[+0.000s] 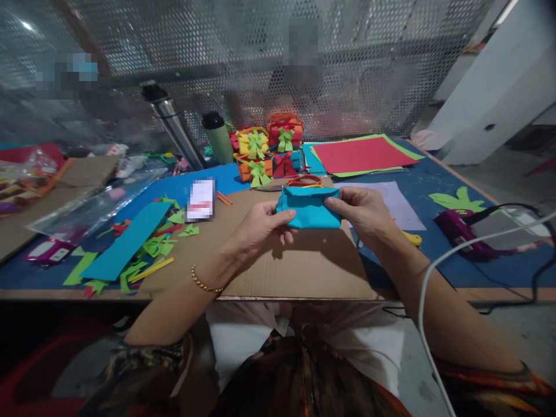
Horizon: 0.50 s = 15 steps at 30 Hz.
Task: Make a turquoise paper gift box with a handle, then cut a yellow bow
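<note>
A small blue folded paper pouch (313,215) is held up above a sheet of brown cardboard (286,266), its upper edge gaping slightly. My left hand (263,226) grips its left end, thumb in front and fingers behind. At the right end, my right hand (365,211) pinches it near the top corner, with the thumb on the front face. Just behind the pouch lie scissors with red handles (306,180), partly hidden by it. A lilac paper sheet (393,200) rests under and beyond my right hand.
Little paper boxes with bows (269,150) stand at the back, beside red and green sheets (365,155). Two bottles, one steel (174,124) and one green (219,139), stand left of them. A blue strip (128,240) lies on green scraps. A white cable (473,240) crosses my right forearm.
</note>
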Available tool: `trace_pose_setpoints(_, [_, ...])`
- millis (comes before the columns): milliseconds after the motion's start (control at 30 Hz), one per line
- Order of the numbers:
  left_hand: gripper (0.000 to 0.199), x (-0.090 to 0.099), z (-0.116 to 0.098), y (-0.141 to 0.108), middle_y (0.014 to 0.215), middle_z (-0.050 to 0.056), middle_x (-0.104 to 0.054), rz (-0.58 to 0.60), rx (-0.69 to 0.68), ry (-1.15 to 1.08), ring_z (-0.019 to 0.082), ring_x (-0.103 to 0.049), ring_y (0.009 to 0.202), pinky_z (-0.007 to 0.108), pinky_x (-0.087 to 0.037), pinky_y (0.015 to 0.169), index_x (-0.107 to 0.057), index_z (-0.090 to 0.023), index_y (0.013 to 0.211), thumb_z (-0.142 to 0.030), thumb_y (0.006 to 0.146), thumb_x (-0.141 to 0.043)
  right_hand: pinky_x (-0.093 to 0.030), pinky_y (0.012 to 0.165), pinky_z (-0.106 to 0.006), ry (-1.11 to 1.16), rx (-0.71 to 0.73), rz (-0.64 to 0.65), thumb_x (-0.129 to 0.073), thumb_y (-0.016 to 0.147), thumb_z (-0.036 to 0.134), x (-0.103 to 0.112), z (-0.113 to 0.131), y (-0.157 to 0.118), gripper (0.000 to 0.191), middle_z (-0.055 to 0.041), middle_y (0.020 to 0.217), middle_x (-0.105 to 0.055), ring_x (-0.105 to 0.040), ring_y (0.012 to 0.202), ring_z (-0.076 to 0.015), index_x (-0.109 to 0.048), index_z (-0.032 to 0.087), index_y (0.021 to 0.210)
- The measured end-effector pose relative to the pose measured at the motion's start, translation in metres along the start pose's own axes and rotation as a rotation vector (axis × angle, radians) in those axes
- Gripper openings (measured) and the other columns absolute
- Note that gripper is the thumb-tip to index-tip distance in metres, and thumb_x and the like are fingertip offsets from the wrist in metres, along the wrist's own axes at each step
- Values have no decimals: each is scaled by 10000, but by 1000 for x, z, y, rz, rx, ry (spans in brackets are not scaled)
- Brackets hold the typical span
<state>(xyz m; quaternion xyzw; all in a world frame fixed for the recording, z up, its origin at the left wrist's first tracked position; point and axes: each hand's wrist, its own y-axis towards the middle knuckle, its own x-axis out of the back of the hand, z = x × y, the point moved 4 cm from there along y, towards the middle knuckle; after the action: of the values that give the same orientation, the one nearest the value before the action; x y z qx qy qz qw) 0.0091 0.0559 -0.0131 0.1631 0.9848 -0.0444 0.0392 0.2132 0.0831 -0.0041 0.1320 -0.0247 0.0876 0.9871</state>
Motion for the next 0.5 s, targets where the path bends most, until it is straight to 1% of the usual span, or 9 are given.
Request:
trace_pose_setpoints(67, [378,0,0,0,678,45,-707,-3,-8,5,121,-634,499,241,-466,478,-636,-158,792,-462,750,-856,-311,508,-258,-18,16,-9,-883,659,585,1,1,0,478,50,575,-459,-358,551,-87,-592,212,589])
trace_pose_setpoints(133, [405,-2,-1,0,713,36,-711,-11,-39,-7,127,-649,539,243,-479,505,-672,-153,866,-474,730,-878,-306,513,-257,-30,22,-25,-890,646,615,1,1,-1,510,50,578,-452,-361,557,-89,-585,210,591])
trace_pose_setpoints(200, [452,-2,-3,1,804,38,-738,-52,-93,-56,137,-676,635,257,-522,599,-711,-154,973,-447,692,-909,-320,526,-260,-29,9,-2,-885,642,653,-2,-1,-2,543,42,589,-466,-386,575,-97,-576,210,593])
trace_pose_setpoints(233, [470,-1,-3,2,844,38,-749,-81,-109,-90,143,-681,683,267,-535,650,-724,-157,993,-424,663,-924,-328,530,-262,-28,3,23,-879,640,676,-4,-2,-3,559,38,594,-474,-398,584,-103,-572,211,595])
trace_pose_setpoints(300, [449,0,-2,3,850,33,-751,-130,-95,-153,150,-669,727,284,-540,704,-743,-158,928,-385,597,-945,-345,532,-267,-46,1,76,-861,646,713,-8,-5,-4,584,30,596,-484,-415,595,-114,-563,214,591])
trace_pose_setpoints(367, [398,1,1,5,769,14,-722,-163,-61,-173,142,-631,684,279,-516,664,-735,-159,806,-368,546,-953,-341,521,-268,-81,23,96,-847,661,731,-11,-8,-4,604,30,582,-470,-406,591,-116,-542,217,571])
trace_pose_setpoints(433, [369,3,1,5,710,-2,-689,-203,-93,-140,131,-590,646,266,-478,618,-727,-168,748,-363,534,-956,-325,509,-266,-105,45,96,-835,679,734,-12,-9,-4,612,33,570,-449,-390,583,-113,-527,218,560])
trace_pose_setpoints(500, [347,4,-1,2,699,-4,-677,-249,-154,-76,132,-570,647,261,-450,598,-728,-176,732,-368,553,-956,-305,500,-261,-109,58,82,-832,696,719,-12,-10,-4,603,39,565,-431,-372,573,-106,-527,216,562])
